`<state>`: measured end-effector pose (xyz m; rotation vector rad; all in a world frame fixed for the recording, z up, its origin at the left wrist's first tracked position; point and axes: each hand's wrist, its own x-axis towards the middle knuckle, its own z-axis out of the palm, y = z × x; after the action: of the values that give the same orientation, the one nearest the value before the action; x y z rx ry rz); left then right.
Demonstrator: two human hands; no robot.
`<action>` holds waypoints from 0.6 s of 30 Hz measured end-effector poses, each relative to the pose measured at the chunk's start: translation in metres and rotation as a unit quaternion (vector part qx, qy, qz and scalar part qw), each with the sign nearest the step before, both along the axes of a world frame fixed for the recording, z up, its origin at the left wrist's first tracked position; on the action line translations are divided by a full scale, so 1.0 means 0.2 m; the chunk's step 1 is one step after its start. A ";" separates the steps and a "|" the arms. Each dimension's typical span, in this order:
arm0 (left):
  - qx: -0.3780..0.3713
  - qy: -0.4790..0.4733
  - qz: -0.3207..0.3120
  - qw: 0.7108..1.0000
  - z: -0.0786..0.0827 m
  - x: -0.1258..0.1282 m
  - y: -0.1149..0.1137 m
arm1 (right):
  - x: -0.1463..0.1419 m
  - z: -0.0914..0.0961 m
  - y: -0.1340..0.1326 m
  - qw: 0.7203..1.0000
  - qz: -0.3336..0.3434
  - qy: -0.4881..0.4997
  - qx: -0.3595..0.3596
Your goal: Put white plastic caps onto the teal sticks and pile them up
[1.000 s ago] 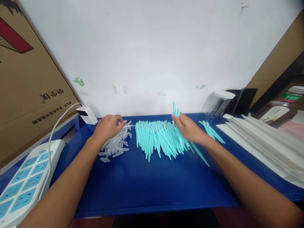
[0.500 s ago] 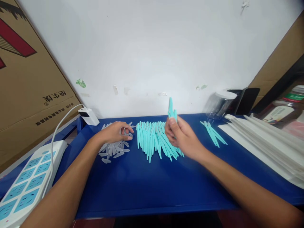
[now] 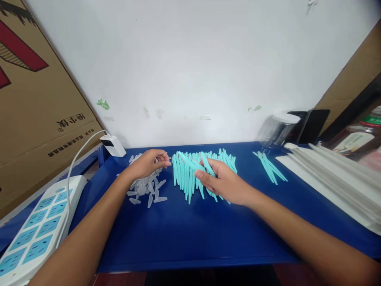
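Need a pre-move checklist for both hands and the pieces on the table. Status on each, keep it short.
1. Right hand has long, slim turquoise plastic sticks in its grip: ok.
2. Left hand holds a piece: cannot tell, fingertips too small.
3. Heap of small translucent plastic pieces near left hand: ok.
4. Main turquoise row evenly aligned: not ok, some sticks cross.
5. Small turquoise group at right apart from main row: ok.

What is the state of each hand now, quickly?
Left hand: partly closed over translucent pieces; whether holding one cannot be told.
Right hand: closed, holding turquoise sticks.
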<state>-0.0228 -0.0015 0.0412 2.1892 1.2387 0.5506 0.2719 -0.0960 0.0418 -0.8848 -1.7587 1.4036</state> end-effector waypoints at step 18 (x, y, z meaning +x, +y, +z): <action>-0.086 -0.288 0.047 0.952 0.02 0.20 -0.13 | 0.16 0.08 0.14 0.973 -0.038 -0.190 0.129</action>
<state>0.0172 -0.0281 0.0449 1.6555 1.0222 0.9955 0.3047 -0.0678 0.0572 -1.1161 -2.1070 0.9699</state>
